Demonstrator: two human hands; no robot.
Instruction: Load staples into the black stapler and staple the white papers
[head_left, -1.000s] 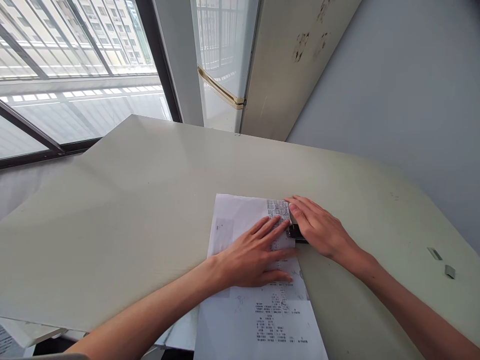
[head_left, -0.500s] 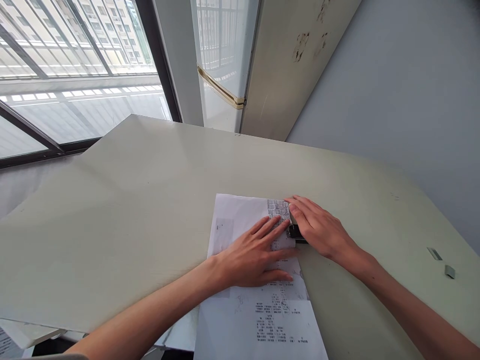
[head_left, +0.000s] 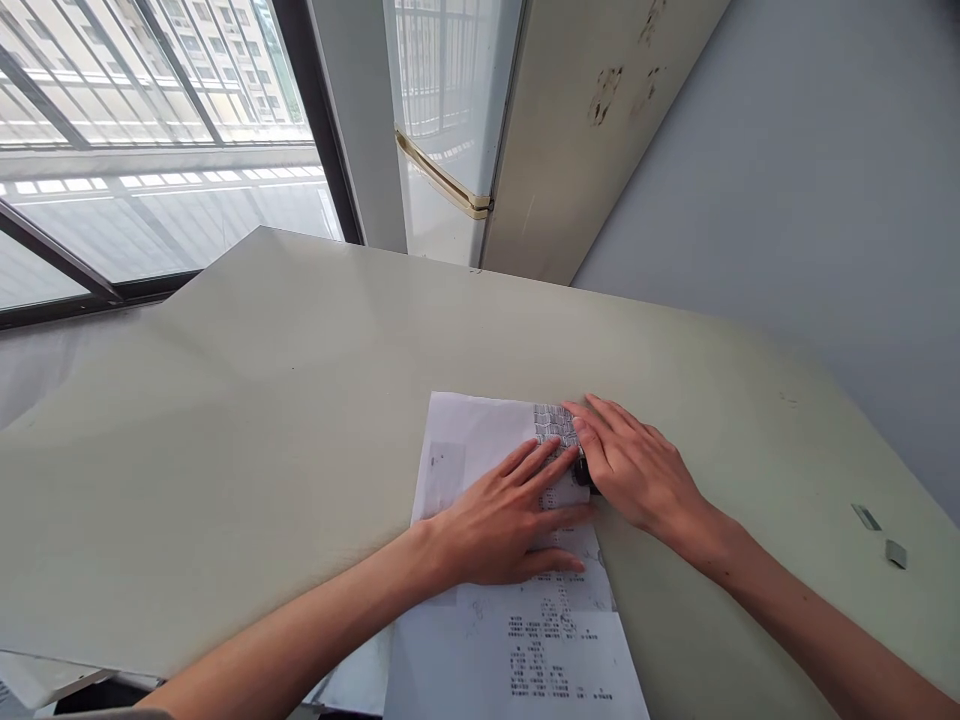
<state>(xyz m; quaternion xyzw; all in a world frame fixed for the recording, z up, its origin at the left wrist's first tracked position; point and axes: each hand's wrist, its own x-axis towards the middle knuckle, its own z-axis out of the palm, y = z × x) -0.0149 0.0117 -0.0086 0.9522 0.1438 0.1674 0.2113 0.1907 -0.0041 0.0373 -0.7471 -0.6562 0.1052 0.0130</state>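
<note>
A white printed paper (head_left: 540, 650) lies on the pale table (head_left: 337, 340), reaching past its near edge. My left hand (head_left: 517, 510) rests flat on the paper, fingers spread. At the paper's upper right corner, my right hand (head_left: 637, 460) lies palm down with its fingers stretched out, over a small black object (head_left: 582, 472). Most of that object is hidden beneath the right hand. A patterned block (head_left: 555, 422) is printed at the sheet's top right, partly between both hands.
Two small grey pieces (head_left: 866, 517) (head_left: 896, 554) lie on the table at the right. A white fridge with a gold handle (head_left: 442, 178) stands beyond the far edge, beside a window (head_left: 150, 130) at the left and a grey wall (head_left: 810, 180).
My right hand has shifted slightly left over the black object, covering more of it, and its fingertips now reach the patterned block. My left hand stays spread on the paper.
</note>
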